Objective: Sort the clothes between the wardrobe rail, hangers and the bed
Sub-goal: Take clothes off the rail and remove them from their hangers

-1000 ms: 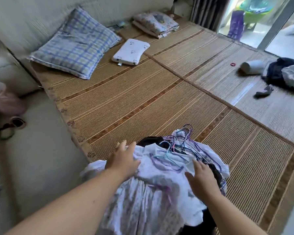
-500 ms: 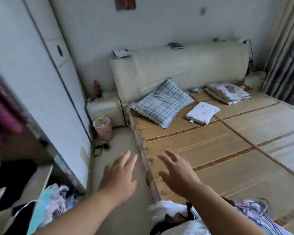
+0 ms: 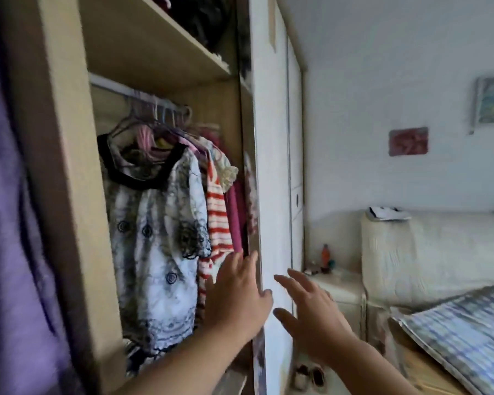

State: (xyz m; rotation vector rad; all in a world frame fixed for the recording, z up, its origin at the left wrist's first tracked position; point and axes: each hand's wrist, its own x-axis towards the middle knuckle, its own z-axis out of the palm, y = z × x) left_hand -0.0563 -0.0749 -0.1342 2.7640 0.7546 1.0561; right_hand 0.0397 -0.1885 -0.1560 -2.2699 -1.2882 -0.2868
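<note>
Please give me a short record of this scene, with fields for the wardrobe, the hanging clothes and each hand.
wardrobe: open, white door at its right
rail: full of hangers with clothes
front garment: grey-white printed dress, black collar
behind it: red-white striped top
left hand: open, empty, near the striped top; contact unclear
right hand: open, empty, before the white door

Beside the white wardrobe door (image 3: 274,195) hang a grey-and-white printed, black-collared blouse (image 3: 154,246), a red-and-white striped top (image 3: 217,215) and a magenta garment (image 3: 236,212).
</note>
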